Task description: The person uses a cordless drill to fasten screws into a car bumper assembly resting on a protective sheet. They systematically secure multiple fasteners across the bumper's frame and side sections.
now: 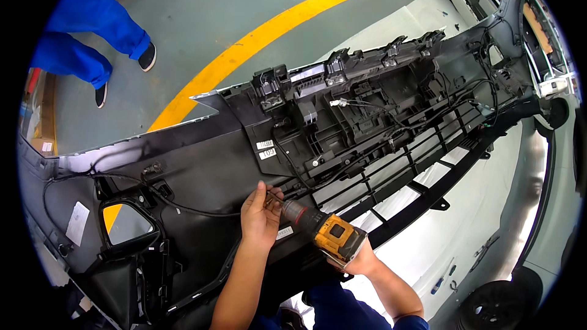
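A large black car bumper (202, 162) lies across the view with its ribbed inner side up. A black wiring cable (205, 212) runs along it to the grille slats (406, 162). My right hand (362, 261) grips a yellow and black cordless drill (336, 236), whose nose points up and left at the bumper. Right at the drill's tip, my left hand (261, 215) has its thumb and fingers pinched together. Whatever sits between those fingers is too small and partly hidden to name.
Another person in blue trousers (101, 21) stands beyond the bumper at far left, near a yellow floor line (244, 43). White sheeting (422, 244) lies under the bumper. Several hand tools, one a screwdriver (437, 285), lie at right by a car wheel (494, 305).
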`<move>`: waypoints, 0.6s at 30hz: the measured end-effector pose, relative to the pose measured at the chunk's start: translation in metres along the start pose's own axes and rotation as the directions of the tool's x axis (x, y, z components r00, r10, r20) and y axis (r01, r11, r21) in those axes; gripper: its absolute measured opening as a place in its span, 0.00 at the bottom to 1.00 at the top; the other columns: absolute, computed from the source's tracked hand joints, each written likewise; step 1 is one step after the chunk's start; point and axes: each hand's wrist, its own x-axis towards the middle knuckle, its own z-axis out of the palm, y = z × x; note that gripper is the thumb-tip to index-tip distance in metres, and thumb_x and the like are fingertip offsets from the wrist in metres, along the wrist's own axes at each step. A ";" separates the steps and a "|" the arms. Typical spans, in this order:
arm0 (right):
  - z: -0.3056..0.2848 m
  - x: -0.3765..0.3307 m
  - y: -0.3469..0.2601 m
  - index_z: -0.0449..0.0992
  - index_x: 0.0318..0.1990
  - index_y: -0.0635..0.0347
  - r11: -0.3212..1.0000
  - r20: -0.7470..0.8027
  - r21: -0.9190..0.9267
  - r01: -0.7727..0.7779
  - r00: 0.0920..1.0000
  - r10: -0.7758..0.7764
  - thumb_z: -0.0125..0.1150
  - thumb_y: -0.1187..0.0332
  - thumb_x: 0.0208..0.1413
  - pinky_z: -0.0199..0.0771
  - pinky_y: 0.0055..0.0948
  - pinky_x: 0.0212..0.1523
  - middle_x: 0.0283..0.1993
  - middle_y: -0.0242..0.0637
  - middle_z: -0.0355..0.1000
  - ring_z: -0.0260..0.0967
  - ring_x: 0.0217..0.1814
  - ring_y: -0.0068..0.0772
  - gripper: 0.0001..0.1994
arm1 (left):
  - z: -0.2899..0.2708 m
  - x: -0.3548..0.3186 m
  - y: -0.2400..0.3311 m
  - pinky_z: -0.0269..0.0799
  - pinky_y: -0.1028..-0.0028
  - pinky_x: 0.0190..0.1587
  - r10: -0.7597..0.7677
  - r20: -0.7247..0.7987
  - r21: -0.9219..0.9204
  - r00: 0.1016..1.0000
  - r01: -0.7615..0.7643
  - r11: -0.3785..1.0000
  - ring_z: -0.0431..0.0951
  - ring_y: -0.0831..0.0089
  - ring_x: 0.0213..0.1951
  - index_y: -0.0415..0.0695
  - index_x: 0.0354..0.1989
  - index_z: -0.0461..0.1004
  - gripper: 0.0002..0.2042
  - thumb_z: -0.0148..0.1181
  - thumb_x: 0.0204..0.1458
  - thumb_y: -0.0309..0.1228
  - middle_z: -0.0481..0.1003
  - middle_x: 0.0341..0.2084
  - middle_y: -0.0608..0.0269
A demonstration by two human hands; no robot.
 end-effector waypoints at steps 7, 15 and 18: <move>0.002 0.004 -0.004 0.74 0.55 0.65 0.978 -0.020 0.185 -0.095 0.995 0.100 0.72 0.78 0.47 0.77 0.27 0.55 0.51 0.37 0.78 0.77 0.53 0.24 0.25 | 0.000 0.006 0.004 0.74 0.77 0.35 -0.017 0.046 0.000 0.999 0.017 1.000 0.80 0.72 0.34 0.42 0.37 0.76 0.11 0.60 0.64 0.38 0.80 0.32 0.61; -0.001 0.011 0.008 0.71 0.51 0.66 0.993 -0.051 -0.061 0.104 0.993 -0.107 0.68 0.81 0.46 0.79 0.27 0.39 0.39 0.39 0.77 0.77 0.37 0.27 0.22 | 0.001 0.013 0.008 0.76 0.79 0.36 -0.083 0.084 0.054 0.993 0.078 0.995 0.80 0.72 0.35 0.41 0.39 0.76 0.12 0.61 0.63 0.38 0.80 0.33 0.60; -0.001 0.018 -0.001 0.73 0.50 0.66 0.968 -0.035 -0.208 0.137 0.989 -0.147 0.70 0.80 0.45 0.79 0.27 0.41 0.40 0.38 0.78 0.78 0.38 0.29 0.22 | 0.004 0.022 0.008 0.76 0.80 0.36 -0.155 0.040 0.064 0.987 0.152 0.986 0.81 0.72 0.36 0.40 0.40 0.76 0.12 0.62 0.62 0.38 0.80 0.34 0.59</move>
